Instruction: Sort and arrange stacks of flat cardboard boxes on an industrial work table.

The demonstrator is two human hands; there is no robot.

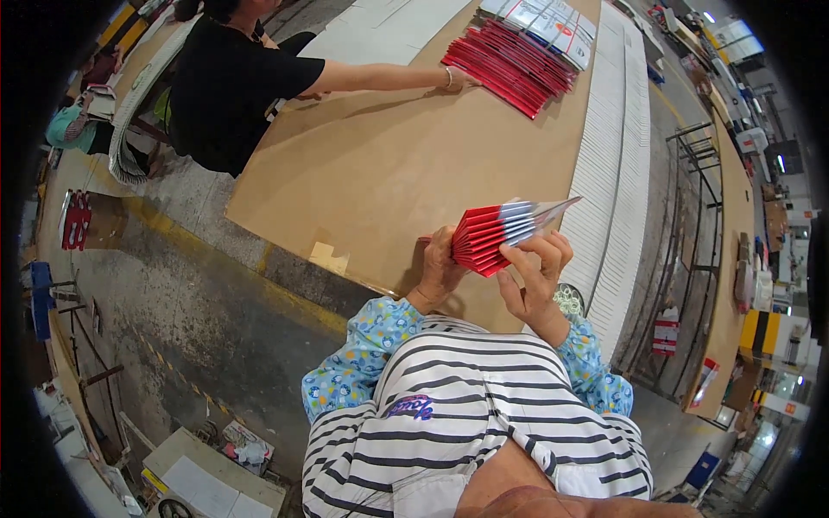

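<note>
head view: both hands hold a fanned stack of red folded cards [494,235] just above the near edge of the brown surface [389,164]. the left hand [439,266] grips the stack at its lower left end, fingers closed around it, with the heel of the hand close to the surface. the right hand [537,269] clasps the stack from the right, fingers [553,249] curled over the silvery edges where the cards spread out. at the far end of the surface lies a long row of red cards [509,65], overlapping one another, and a co-worker's hand [458,79] rests on its left end. a band of white sheets [615,164] runs along the right side of the surface.
</note>
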